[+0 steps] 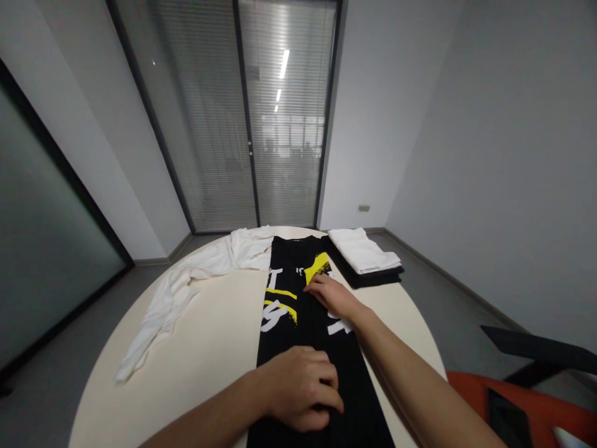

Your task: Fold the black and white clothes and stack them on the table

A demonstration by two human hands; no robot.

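Observation:
A long strip of black T-shirt (pixel 291 336) with white lettering and yellow brush marks lies lengthwise in front of me, its sides folded inward to a line down the middle. My left hand (pixel 303 389) is on its near part, fingers curled onto the cloth; the fingertips are partly hidden. Farther up, my right hand (pixel 332 295) has its fingers bent together at the middle fold, beside the yellow patch. Both hands appear to grip the fabric there. The shirt's near end runs out of the bottom of the view.
A white long-sleeved garment (pixel 214 258) sprawls along the table's left and far side. At the far right, folded white cloth (pixel 361 249) rests on folded black cloth (pixel 373 279). The round table (pixel 205 348) has an orange chair (pixel 527 404) at its right. Glass partitions stand beyond.

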